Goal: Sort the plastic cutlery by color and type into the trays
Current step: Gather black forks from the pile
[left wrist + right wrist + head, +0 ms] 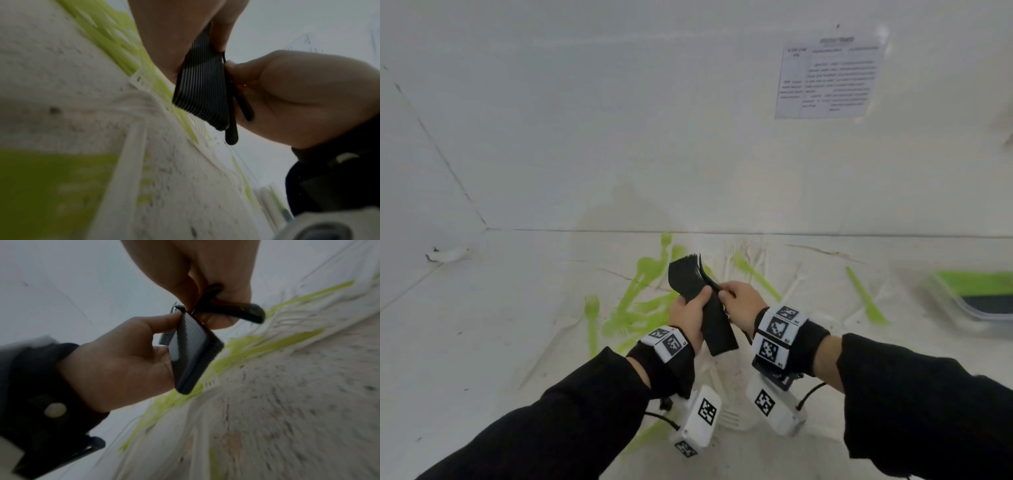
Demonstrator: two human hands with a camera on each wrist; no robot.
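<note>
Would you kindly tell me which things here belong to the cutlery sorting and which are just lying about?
Part of the job:
- stack of black forks, gripped by the left hand
- single black fork, pinched by the right hand
- green forks and white forks on the table
- trays

Lying about:
- printed sheet on the wall

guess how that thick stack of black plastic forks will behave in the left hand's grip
The stack of black plastic forks, nested tight in the left hand, probably feels stiff. Smooth pieces may slide and fan apart: one already sits skewed under the right hand.
</note>
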